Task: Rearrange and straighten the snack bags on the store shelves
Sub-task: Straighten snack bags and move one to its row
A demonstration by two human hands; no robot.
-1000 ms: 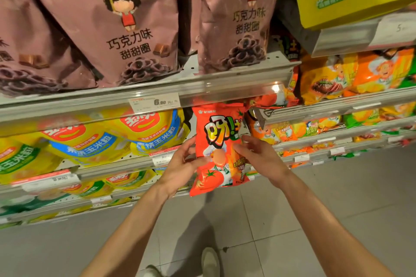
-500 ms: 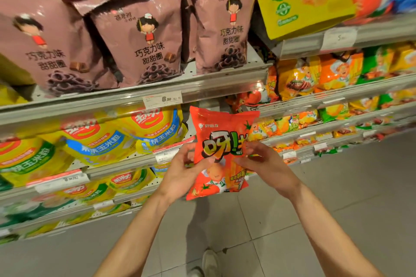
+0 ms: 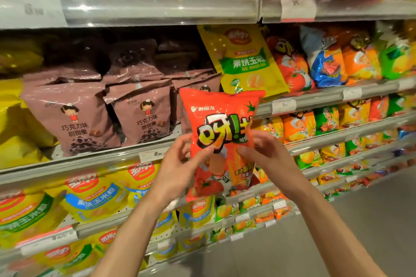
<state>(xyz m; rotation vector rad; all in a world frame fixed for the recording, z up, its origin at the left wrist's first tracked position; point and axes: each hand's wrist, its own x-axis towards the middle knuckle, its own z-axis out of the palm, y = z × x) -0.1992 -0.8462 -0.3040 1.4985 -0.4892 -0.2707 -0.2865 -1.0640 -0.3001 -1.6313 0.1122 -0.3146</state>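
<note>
A red snack bag (image 3: 221, 117) with a tomato print is held upright in front of the shelves, at the middle of the head view. My left hand (image 3: 177, 168) pinches its left edge, thumb on the front. My right hand (image 3: 267, 155) grips its right edge, fingers curled behind. The bag hangs in the air before the shelf that carries brown chocolate-ring bags (image 3: 144, 114) and a tall yellow bag (image 3: 245, 60).
Shelf rails (image 3: 157, 9) with price tags run across at several heights. Yellow corn-snack bags (image 3: 96, 195) fill the lower left shelves. Orange, blue and green bags (image 3: 326, 60) fill the right section. Grey tiled floor (image 3: 337, 243) lies at the lower right.
Both hands have lifted the red bag upward, from the lower yellow-bag shelf to the level of the brown-bag shelf. The view has tilted up, showing a higher shelf.
</note>
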